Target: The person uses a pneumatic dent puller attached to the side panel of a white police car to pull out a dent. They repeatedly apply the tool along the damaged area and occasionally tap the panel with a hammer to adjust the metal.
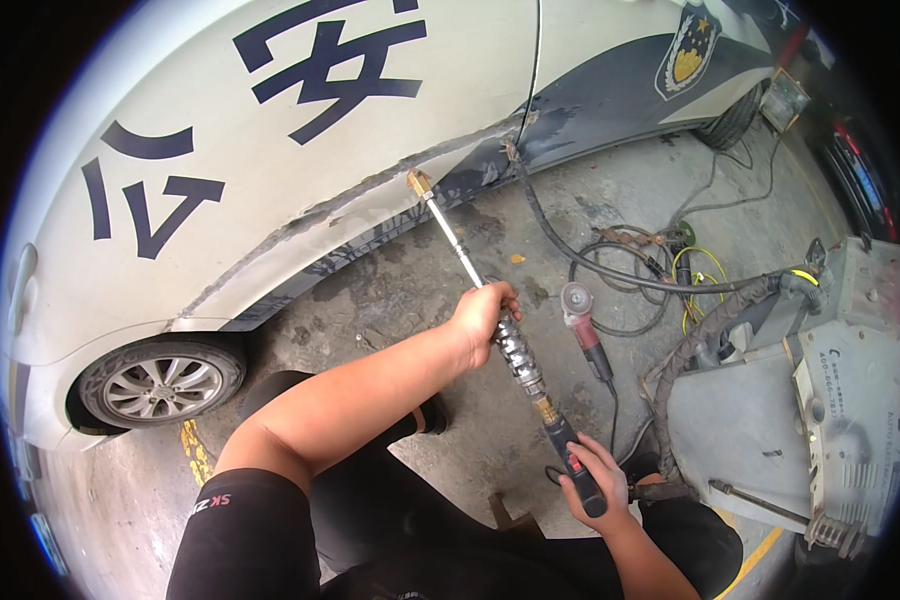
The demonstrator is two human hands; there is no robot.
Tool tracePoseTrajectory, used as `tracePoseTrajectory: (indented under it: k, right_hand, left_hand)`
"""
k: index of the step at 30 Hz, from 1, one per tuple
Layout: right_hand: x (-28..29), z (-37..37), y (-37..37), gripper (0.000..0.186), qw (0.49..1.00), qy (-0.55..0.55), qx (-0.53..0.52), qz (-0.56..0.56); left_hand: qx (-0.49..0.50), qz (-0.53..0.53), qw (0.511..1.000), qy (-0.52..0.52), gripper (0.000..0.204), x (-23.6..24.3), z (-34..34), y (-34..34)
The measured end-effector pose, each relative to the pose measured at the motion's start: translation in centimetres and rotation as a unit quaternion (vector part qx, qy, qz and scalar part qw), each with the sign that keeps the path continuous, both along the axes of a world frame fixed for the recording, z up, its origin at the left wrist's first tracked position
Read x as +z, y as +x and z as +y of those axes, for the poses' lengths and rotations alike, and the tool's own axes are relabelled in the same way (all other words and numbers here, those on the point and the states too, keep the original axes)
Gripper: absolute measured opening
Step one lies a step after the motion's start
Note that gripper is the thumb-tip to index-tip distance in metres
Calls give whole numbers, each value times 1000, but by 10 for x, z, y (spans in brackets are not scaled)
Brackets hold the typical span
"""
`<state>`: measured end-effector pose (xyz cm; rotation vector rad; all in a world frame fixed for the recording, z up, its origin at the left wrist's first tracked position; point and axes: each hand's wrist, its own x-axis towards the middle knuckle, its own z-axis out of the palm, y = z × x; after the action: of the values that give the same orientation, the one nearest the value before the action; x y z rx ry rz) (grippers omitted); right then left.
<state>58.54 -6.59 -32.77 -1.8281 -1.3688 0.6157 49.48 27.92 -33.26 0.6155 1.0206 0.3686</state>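
A long slide-hammer dent puller (516,352) runs diagonally from my lap toward a white and dark car (300,170). Its brass tip (418,184) meets, or nearly meets, the lower door beside a bare, scraped strip (355,193); contact cannot be made out. My left hand (482,322) is closed around the chrome shaft just above the ribbed sliding weight. At the near end, my right hand (604,486) holds the black handle, its fingers beside a red button.
An angle grinder (582,325) lies on the concrete floor, right of the puller. Coiled cables (620,290) spread behind it. A thick cable (560,235) reaches the car's sill. At right stands a grey welding machine (750,410) with a second rod tool (770,503). The car's wheel (160,388) is at left.
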Motion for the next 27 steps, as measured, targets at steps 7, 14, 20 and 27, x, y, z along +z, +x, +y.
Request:
tracePoseTrajectory:
  k: [7, 14, 20, 27]
  right_hand:
    - [0, 6, -4, 43, 997, -22, 18, -77]
    - [-7, 10, -5, 32, 988, 10, 45, -146]
    - [-6, 13, -6, 30, 988, 0, 42, -148]
    - [-10, 13, -11, 29, 988, 2, 30, -151]
  left_hand:
    - [-3, 5, 1000, -9, 9, -3, 9, -1]
    - [-12, -3, 1000, -9, 9, -3, 15, -2]
    - [-19, -14, 1000, -14, 10, -9, 20, -3]
    - [-16, 1, 1000, 1, 10, -7, 19, 0]
